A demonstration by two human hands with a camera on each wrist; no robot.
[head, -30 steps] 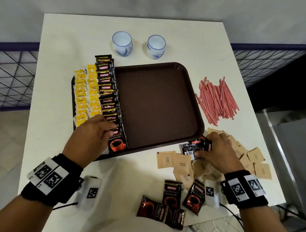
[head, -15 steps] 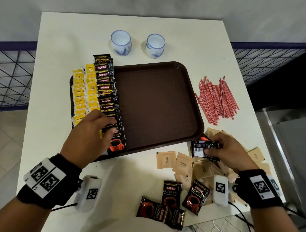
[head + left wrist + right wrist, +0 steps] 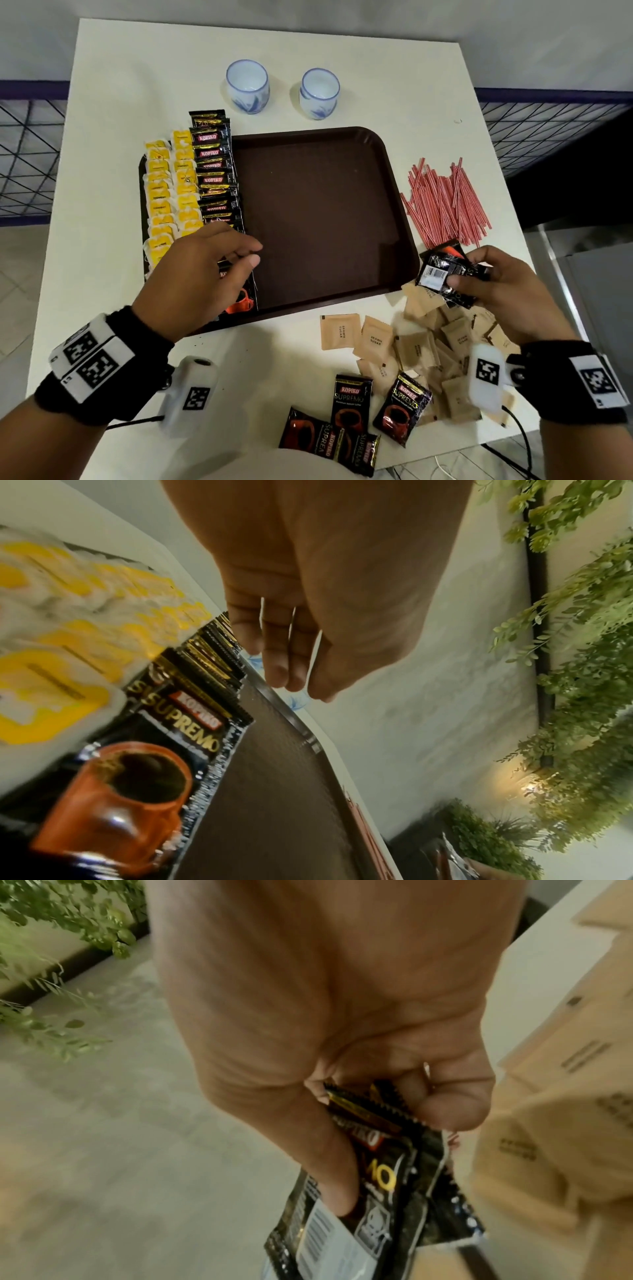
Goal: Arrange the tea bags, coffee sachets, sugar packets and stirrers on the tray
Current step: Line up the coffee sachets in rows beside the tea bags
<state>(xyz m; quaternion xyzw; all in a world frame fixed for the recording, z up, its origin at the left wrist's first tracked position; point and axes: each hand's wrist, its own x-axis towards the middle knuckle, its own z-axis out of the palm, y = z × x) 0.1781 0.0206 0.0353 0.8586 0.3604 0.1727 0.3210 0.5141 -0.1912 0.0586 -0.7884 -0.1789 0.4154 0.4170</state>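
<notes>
A brown tray (image 3: 318, 219) holds two columns of yellow tea bags (image 3: 168, 192) at its left and a column of black coffee sachets (image 3: 215, 171) beside them. My left hand (image 3: 251, 253) hovers over the near end of that column, fingers relaxed and empty; the left wrist view shows its fingers (image 3: 294, 680) hanging above the nearest sachet (image 3: 164, 745). My right hand (image 3: 462, 270) pinches several coffee sachets (image 3: 442, 270) just off the tray's near right corner, above the sugar packets (image 3: 421, 346). Thumb and fingers clamp these held sachets (image 3: 387, 1191) at their top edge.
Red-and-white stirrers (image 3: 445, 202) lie in a heap right of the tray. More loose coffee sachets (image 3: 352, 411) sit at the table's near edge. Two white-and-blue cups (image 3: 247, 85) (image 3: 319, 92) stand behind the tray. The tray's middle and right are bare.
My left hand has lifted off the coffee column and drifted right with its fingers loosened. My right hand has raised the coffee sachets off the sugar pile.
</notes>
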